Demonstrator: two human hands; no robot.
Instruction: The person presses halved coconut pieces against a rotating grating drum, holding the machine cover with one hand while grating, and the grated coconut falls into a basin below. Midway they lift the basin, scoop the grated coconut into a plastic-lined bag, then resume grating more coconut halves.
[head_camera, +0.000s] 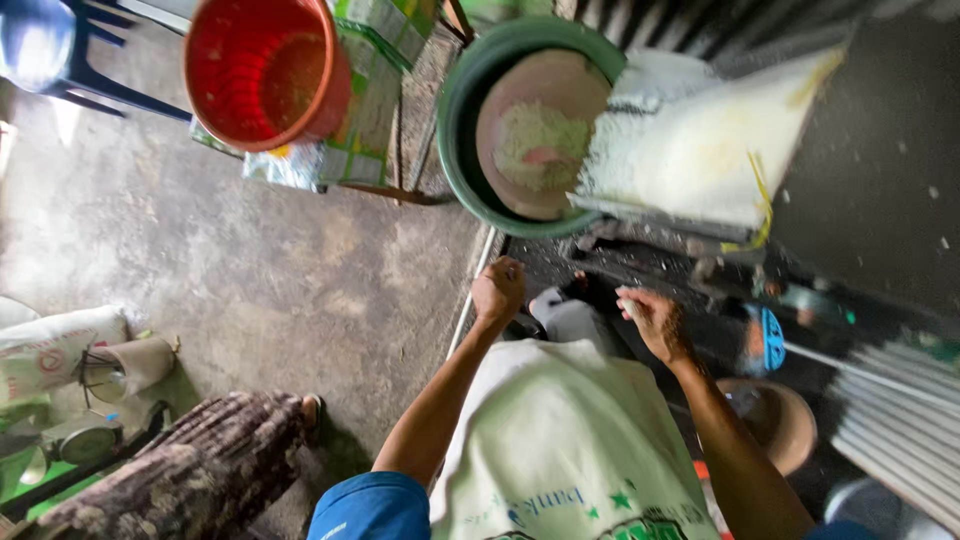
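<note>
Your left hand (498, 292) is curled into a loose fist on the top edge of the white sack (565, 440), and your right hand (652, 322) pinches the same edge on the other side, fingers bunched together. The two hands sit a little apart, each gripping the sack's mouth. The sack, one only, hangs between your forearms right below you, with green and blue print near its lower end.

Just beyond your hands stands one green tub (470, 130). Inside it lies a tan bowl (520, 120) holding pale, floury powder with a pinkish patch. A white-dusted chute (700, 150) runs up to the tub's right rim, coated in the same pale powder.

Further left you have one red bucket (262, 70), which looks empty, resting on a green and white printed bag (370, 120). A second brown bowl (775, 420) sits low on your right, its contents unclear.

To your left, the bare concrete floor (250, 280) gives you the widest open room. The right side is crowded by dark machinery and corrugated sheet (900, 430).
</note>
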